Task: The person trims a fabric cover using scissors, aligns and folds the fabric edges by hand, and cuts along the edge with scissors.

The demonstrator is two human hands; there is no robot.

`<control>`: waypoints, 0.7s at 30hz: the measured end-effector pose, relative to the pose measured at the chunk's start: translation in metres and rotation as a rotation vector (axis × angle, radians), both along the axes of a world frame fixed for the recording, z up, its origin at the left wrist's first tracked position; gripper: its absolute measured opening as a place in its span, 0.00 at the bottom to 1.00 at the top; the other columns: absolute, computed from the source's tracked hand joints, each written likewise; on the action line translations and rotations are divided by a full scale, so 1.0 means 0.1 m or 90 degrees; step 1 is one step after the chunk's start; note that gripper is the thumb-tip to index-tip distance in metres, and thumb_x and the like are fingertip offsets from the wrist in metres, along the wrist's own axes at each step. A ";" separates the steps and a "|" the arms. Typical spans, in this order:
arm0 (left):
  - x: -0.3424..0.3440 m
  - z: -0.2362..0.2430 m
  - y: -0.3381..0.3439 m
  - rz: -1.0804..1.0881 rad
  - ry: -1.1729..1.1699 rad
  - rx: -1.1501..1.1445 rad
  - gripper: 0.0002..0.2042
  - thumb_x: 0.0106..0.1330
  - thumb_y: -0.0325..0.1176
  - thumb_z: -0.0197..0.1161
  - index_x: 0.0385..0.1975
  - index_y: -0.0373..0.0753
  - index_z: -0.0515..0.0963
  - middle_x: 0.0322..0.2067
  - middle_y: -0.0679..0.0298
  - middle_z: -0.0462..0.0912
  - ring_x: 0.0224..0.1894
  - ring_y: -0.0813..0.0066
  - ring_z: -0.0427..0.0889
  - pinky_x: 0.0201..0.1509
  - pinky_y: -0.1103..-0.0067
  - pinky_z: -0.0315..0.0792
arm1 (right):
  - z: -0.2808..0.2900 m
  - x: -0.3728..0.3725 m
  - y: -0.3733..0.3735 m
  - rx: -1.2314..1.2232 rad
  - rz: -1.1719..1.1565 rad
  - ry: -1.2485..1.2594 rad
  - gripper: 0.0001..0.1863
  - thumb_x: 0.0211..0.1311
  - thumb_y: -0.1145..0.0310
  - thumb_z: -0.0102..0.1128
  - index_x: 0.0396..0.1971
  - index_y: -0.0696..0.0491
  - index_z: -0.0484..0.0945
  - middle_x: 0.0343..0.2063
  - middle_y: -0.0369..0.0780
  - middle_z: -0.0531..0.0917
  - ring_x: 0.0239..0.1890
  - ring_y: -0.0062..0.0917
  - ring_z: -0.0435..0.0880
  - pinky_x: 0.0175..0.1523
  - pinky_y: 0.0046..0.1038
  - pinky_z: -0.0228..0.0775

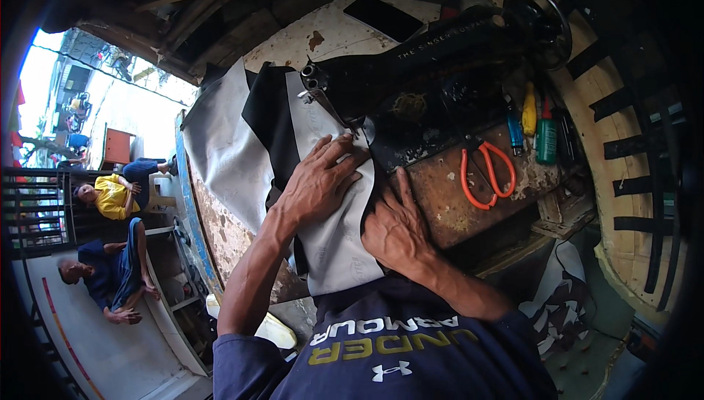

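A black sewing machine [433, 70] stands on a worn metal-topped table [455, 224], its needle end over a long piece of whitish sheet material [337, 239] with black pieces [270, 114] beside it. My left hand [319, 180] lies on the whitish piece, fingertips just below the presser foot, fingers extended and slightly bent. My right hand [396, 231] rests at that piece's right edge, index finger stretched out along the machine bed; its thumb is hidden. Another pale sheet [220, 143] hangs over the table's left side.
Orange-handled cutters [499, 195], a blue tool [514, 129], a yellow tool [528, 114] and a green bottle [545, 140] lie to the right. A phone [383, 17] is behind the machine. Two people, in yellow [111, 196] and dark blue [106, 275], are at the left. A handwheel [557, 26] projects upper right.
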State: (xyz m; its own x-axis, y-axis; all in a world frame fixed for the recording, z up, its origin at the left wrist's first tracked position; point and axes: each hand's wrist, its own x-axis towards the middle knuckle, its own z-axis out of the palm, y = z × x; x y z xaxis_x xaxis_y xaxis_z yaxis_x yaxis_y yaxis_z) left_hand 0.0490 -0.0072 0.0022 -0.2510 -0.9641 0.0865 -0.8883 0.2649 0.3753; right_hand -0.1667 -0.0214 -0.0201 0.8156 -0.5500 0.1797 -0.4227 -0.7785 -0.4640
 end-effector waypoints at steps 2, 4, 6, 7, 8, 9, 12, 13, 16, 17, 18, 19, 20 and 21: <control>0.01 0.01 -0.02 -0.003 -0.023 0.005 0.21 0.71 0.32 0.67 0.64 0.42 0.79 0.66 0.53 0.77 0.74 0.51 0.71 0.81 0.54 0.61 | -0.03 -0.09 0.02 0.019 0.014 0.019 0.24 0.63 0.66 0.59 0.54 0.66 0.85 0.63 0.57 0.80 0.75 0.48 0.69 0.82 0.60 0.45; 0.01 0.01 0.04 0.009 -0.021 0.016 0.21 0.73 0.33 0.66 0.65 0.42 0.78 0.66 0.55 0.77 0.76 0.53 0.69 0.83 0.53 0.58 | -0.09 -0.26 0.13 0.055 0.039 -0.053 0.24 0.63 0.68 0.58 0.55 0.66 0.84 0.63 0.56 0.80 0.75 0.47 0.69 0.83 0.57 0.47; -0.04 0.08 0.10 -0.030 -0.064 0.042 0.22 0.74 0.34 0.65 0.67 0.43 0.77 0.67 0.57 0.77 0.77 0.56 0.68 0.84 0.52 0.54 | -0.03 -0.29 0.14 0.062 0.038 -0.066 0.23 0.63 0.69 0.58 0.56 0.66 0.83 0.63 0.54 0.81 0.76 0.45 0.68 0.83 0.56 0.48; -0.07 0.12 0.12 -0.008 -0.052 0.061 0.21 0.75 0.36 0.62 0.67 0.44 0.79 0.68 0.60 0.77 0.78 0.61 0.66 0.86 0.52 0.48 | -0.02 -0.27 0.13 0.047 0.036 -0.065 0.23 0.63 0.69 0.58 0.56 0.66 0.83 0.63 0.54 0.81 0.76 0.44 0.68 0.83 0.55 0.48; -0.07 0.14 0.13 -0.008 -0.051 0.065 0.21 0.75 0.36 0.62 0.67 0.44 0.79 0.68 0.60 0.77 0.78 0.61 0.66 0.86 0.52 0.48 | 0.00 -0.26 0.12 0.031 0.038 -0.064 0.23 0.63 0.69 0.58 0.55 0.66 0.83 0.63 0.53 0.81 0.77 0.43 0.68 0.83 0.54 0.49; -0.06 0.16 0.13 -0.005 -0.070 0.063 0.22 0.74 0.36 0.63 0.67 0.45 0.79 0.68 0.61 0.77 0.78 0.62 0.66 0.86 0.51 0.48 | 0.01 -0.25 0.11 0.035 0.038 -0.064 0.23 0.63 0.69 0.58 0.55 0.66 0.83 0.63 0.53 0.81 0.77 0.43 0.68 0.83 0.54 0.49; -0.02 0.07 0.10 0.000 -0.085 0.030 0.21 0.72 0.35 0.64 0.65 0.48 0.81 0.66 0.64 0.79 0.77 0.65 0.68 0.84 0.51 0.51 | 0.01 -0.24 0.09 0.014 0.042 -0.033 0.23 0.64 0.69 0.57 0.56 0.66 0.83 0.63 0.52 0.81 0.77 0.42 0.68 0.83 0.53 0.49; 0.00 0.02 0.10 -0.010 -0.091 0.019 0.21 0.70 0.34 0.65 0.64 0.48 0.82 0.66 0.65 0.80 0.76 0.65 0.70 0.83 0.52 0.53 | -0.01 -0.25 0.10 0.031 0.050 -0.040 0.25 0.64 0.70 0.59 0.57 0.68 0.81 0.64 0.54 0.80 0.77 0.44 0.68 0.82 0.56 0.50; 0.00 0.01 0.10 -0.012 -0.075 -0.009 0.22 0.65 0.31 0.67 0.61 0.49 0.83 0.64 0.65 0.80 0.74 0.65 0.72 0.82 0.53 0.55 | 0.01 -0.26 0.09 0.047 0.054 -0.060 0.26 0.63 0.71 0.60 0.59 0.70 0.79 0.63 0.56 0.80 0.76 0.47 0.69 0.81 0.59 0.51; -0.01 -0.01 0.10 -0.003 -0.050 -0.026 0.23 0.63 0.29 0.68 0.60 0.49 0.84 0.63 0.66 0.81 0.74 0.65 0.73 0.81 0.53 0.57 | 0.01 -0.25 0.09 0.048 0.049 -0.072 0.26 0.63 0.71 0.60 0.59 0.69 0.79 0.62 0.56 0.80 0.76 0.46 0.69 0.81 0.58 0.51; -0.01 -0.03 0.12 -0.006 -0.050 -0.024 0.23 0.63 0.29 0.68 0.60 0.49 0.84 0.63 0.66 0.81 0.74 0.65 0.73 0.81 0.53 0.57 | 0.00 -0.24 0.10 0.051 0.047 -0.072 0.26 0.63 0.71 0.60 0.59 0.69 0.79 0.62 0.56 0.80 0.76 0.46 0.69 0.81 0.58 0.51; 0.00 -0.06 0.13 0.000 -0.048 -0.024 0.24 0.62 0.29 0.68 0.60 0.49 0.84 0.63 0.65 0.81 0.74 0.65 0.73 0.81 0.53 0.57 | 0.00 -0.23 0.11 0.046 0.039 -0.068 0.24 0.65 0.70 0.58 0.58 0.67 0.81 0.63 0.53 0.81 0.76 0.43 0.69 0.82 0.55 0.50; 0.00 -0.08 0.13 0.006 -0.042 -0.026 0.24 0.61 0.29 0.69 0.60 0.49 0.84 0.63 0.65 0.81 0.74 0.64 0.73 0.81 0.54 0.57 | -0.01 -0.23 0.11 0.040 0.031 -0.061 0.23 0.66 0.68 0.56 0.56 0.65 0.83 0.63 0.50 0.81 0.77 0.40 0.68 0.83 0.52 0.49; 0.01 -0.07 0.13 0.004 -0.041 -0.026 0.24 0.62 0.28 0.69 0.61 0.50 0.83 0.63 0.65 0.82 0.73 0.64 0.74 0.80 0.54 0.60 | -0.02 -0.23 0.11 0.042 0.028 -0.058 0.23 0.66 0.68 0.56 0.56 0.65 0.83 0.63 0.50 0.81 0.77 0.40 0.68 0.83 0.52 0.49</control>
